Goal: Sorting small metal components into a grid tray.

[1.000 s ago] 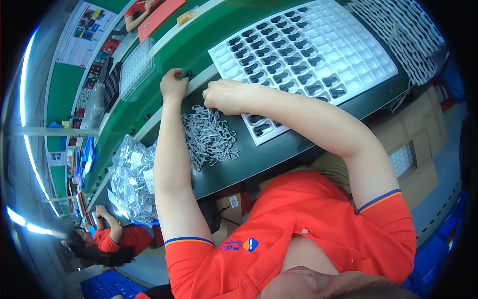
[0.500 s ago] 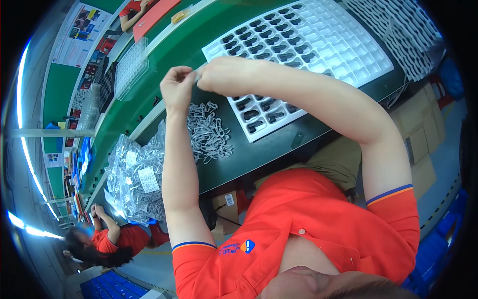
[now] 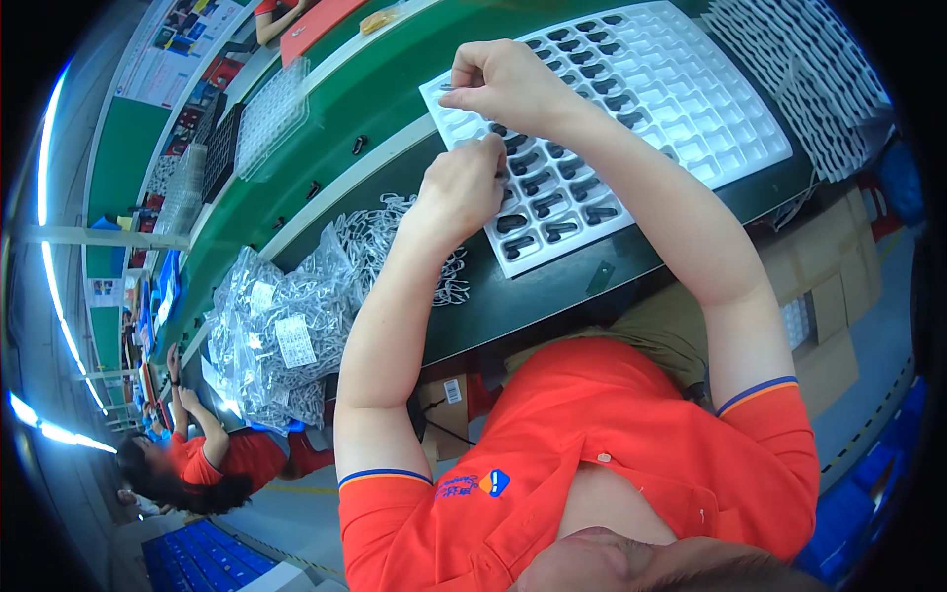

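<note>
Over the far left part of a white moulded tray [image 3: 735, 148], my right hand [image 3: 518, 89] is closed in a pinch; a small dark thing shows faintly at its fingertips, too small to name. Nearer to me, my left hand [image 3: 459, 192] is at the tray's left edge with its fingers curled together beside the black parts; what it grips is hidden. Small black parts [image 3: 554, 230] sit in many pockets on the tray's left side. Left of the tray, behind my left forearm, lies a loose heap of grey metal clips [image 3: 380, 232].
Clear plastic bags [image 3: 281, 331] of metal clips lie left of my left arm. A stack of white trays [image 3: 804, 84] stands at the right. Several black pieces [image 3: 358, 145] rest on the green belt [image 3: 395, 84] beyond. A co-worker [image 3: 232, 449] sits at far left.
Both hands have moved right, from above the clip heap to the tray. They were together at one small thing and are now apart, the right one farther away.
</note>
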`<state>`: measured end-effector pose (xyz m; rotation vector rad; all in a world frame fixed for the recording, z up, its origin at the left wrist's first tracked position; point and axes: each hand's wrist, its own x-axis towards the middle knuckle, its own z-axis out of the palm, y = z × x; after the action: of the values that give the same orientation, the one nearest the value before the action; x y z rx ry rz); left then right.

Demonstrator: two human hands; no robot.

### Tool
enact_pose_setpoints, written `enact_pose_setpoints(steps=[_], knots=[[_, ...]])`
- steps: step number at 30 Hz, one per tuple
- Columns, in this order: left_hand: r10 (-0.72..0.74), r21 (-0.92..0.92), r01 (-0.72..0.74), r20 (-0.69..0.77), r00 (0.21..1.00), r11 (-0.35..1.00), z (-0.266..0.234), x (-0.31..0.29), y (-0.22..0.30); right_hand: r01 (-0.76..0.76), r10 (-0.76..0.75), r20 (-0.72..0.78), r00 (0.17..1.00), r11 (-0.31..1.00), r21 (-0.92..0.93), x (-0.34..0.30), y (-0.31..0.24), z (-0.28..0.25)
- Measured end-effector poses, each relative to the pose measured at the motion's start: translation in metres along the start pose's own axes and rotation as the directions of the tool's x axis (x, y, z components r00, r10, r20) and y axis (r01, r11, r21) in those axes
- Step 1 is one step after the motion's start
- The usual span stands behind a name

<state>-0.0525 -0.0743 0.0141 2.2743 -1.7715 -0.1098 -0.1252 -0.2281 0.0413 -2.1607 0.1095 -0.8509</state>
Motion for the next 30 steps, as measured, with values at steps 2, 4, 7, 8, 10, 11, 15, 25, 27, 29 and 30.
enact_pose_setpoints(steps=[2,4,7,8,10,11,15,25,27,29,30], knots=[[-0.014,-0.162,-0.005,-0.118,0.993,0.987,-0.001,-0.004,-0.005,-0.050,0.053,-0.016,0.998,0.988,0.147,0.001,0.001,0.010],[-0.030,-0.236,-0.011,-0.170,0.985,0.972,-0.004,-0.008,-0.011,-0.108,0.109,0.011,0.994,0.959,0.262,-0.001,0.004,0.016],[-0.367,-0.842,0.096,-0.127,0.922,0.531,-0.016,-0.026,-0.023,-0.228,0.216,0.082,0.973,0.855,0.465,-0.006,0.008,0.027],[-0.370,-0.842,0.099,-0.125,0.920,0.530,-0.016,-0.031,-0.025,-0.250,0.229,0.102,0.968,0.839,0.484,-0.008,0.008,0.032],[-0.511,-0.887,0.099,-0.167,0.843,0.452,-0.015,-0.043,-0.027,-0.293,0.258,0.142,0.956,0.805,0.515,-0.012,0.007,0.039],[-0.577,-0.907,0.092,-0.180,0.797,0.411,-0.013,-0.045,-0.030,-0.296,0.260,0.143,0.955,0.806,0.513,-0.014,0.007,0.042],[-0.597,-0.931,-0.073,-0.288,0.749,0.357,0.002,-0.046,-0.051,-0.324,0.261,0.193,0.946,0.748,0.579,-0.020,-0.004,0.051],[-0.576,-0.987,-0.107,-0.156,0.802,0.119,0.006,-0.047,-0.046,-0.244,0.216,0.117,0.969,0.905,0.349,-0.031,-0.001,0.065],[-0.548,-0.985,-0.104,-0.163,0.820,0.138,0.007,-0.047,-0.046,-0.227,0.208,0.093,0.974,0.919,0.323,-0.032,-0.002,0.065],[-0.542,-0.983,-0.099,-0.166,0.824,0.152,0.006,-0.047,-0.044,-0.219,0.196,0.106,0.975,0.932,0.288,-0.032,-0.003,0.065],[-0.536,-0.982,-0.094,-0.170,0.827,0.166,0.006,-0.047,-0.043,-0.214,0.190,0.112,0.975,0.939,0.270,-0.033,-0.003,0.065]])
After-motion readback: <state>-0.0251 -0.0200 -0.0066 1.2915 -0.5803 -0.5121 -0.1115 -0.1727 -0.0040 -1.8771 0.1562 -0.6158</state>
